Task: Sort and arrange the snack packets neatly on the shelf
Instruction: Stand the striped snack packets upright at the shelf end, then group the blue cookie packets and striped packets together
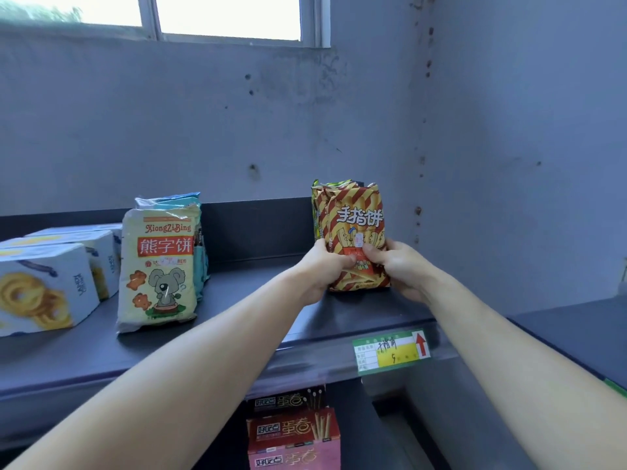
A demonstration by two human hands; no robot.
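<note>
You clamp striped packets (356, 232) upright with left hand (324, 269) and right hand (397, 266) | fingers closed round them | squaring stack above price tag (390, 352)

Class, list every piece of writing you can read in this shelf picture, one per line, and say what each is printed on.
"XiongZiBing" and "熊字饼": koala packet.
"手指饼": striped packet, gripped by the left hand and right hand.
Handwritten "5": shelf price tag; its small print is too blurred to read.
"蛋卷": red boxes on the lower shelf; the other characters are unclear.
Cookie boxes: sideways lettering, unreadable.
</note>
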